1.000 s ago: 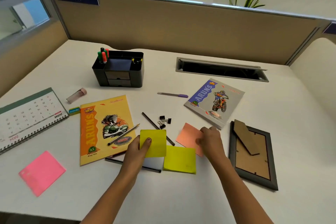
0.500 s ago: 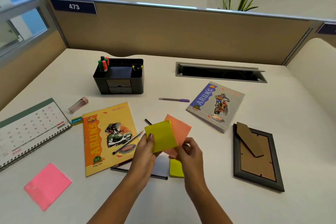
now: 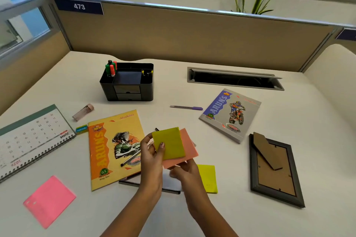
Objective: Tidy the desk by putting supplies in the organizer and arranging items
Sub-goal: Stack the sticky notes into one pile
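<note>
My left hand (image 3: 152, 157) grips a yellow sticky pad (image 3: 169, 143), thumb on its face, held above the desk. Behind it sits an orange sticky pad (image 3: 189, 152), pinched from below by my right hand (image 3: 185, 172); the two pads overlap. A second yellow pad (image 3: 209, 178) lies flat on the desk by my right wrist. A pink pad (image 3: 49, 201) lies at the near left. The black organizer (image 3: 128, 82) stands at the back, markers (image 3: 111, 68) in its left slot.
A yellow notebook (image 3: 107, 150) with a pen on it lies left of my hands, a grey notebook (image 3: 231, 114) and purple pen (image 3: 186, 107) at right. A picture frame (image 3: 275, 169) lies face down. Calendar (image 3: 30, 140), eraser (image 3: 81, 129), small clear case (image 3: 83, 111), cable slot (image 3: 235, 79).
My right hand lifted the orange pad off the desk and brought it behind the yellow pad in my left hand. Both pads now sit stacked higher above the desk.
</note>
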Demonstrator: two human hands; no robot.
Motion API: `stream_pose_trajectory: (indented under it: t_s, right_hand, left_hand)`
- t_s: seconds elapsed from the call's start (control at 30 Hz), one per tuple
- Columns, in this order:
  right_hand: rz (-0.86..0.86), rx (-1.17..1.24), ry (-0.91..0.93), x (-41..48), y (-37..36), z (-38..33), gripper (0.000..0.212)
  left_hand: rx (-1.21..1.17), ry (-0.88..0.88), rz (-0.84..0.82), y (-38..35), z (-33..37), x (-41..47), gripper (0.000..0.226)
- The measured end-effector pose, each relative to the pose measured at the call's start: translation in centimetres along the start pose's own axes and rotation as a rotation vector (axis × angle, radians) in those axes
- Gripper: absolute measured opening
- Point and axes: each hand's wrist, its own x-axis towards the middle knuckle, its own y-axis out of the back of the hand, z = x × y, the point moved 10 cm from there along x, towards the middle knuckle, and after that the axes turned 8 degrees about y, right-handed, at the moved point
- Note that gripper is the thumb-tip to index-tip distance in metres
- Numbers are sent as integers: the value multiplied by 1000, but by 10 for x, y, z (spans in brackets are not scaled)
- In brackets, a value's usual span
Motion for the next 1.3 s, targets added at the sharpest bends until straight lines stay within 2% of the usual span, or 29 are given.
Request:
stream_pose_trajectory:
  t_s: [0.1,0.2,0.3,0.4,0.47,0.6,0.83,0.93,1.1,1.2,1.3]
  right_hand:
    - [184,-105,111,5,32,-14,31]
    - [107,-158,263,11,32,-41,30]
    - [25,-266,309,20,22,-46,26]
    - [55,-277,314,25,20,-39,9]
    - [65,-243,325,27,19,-35,6]
    - [46,-278,349,23,14,-26,17]
    - [54,-413,284,22,16,10,34]
    - [64,-433,272,23,18,13,34]
    - [43,-474,319,25,22,1,32]
    - [37,-460,375,28,30,-15,32]
    - [104,-499,396,30,54,-26,37]
  left_hand:
    - [34,-15,28,7,2,5,36]
    - [119,-60,41,11,5,11,36]
    - [206,-106,-6,6,5,12,42]
    - [240,-134,-26,5,4,12,41]
    - [308,-181,-23,6,5,11,39]
    - [553,-270,14,13,-4,9,35]
    - [649,-209,-7,22,-41,10,27]
    - [692,-227,-19,20,-42,11,26]
    - [718,-268,3,19,-28,10,14]
    - [686,-267,11,21,-19,9,19]
    - [632,-249,38,27,-13,11,21]
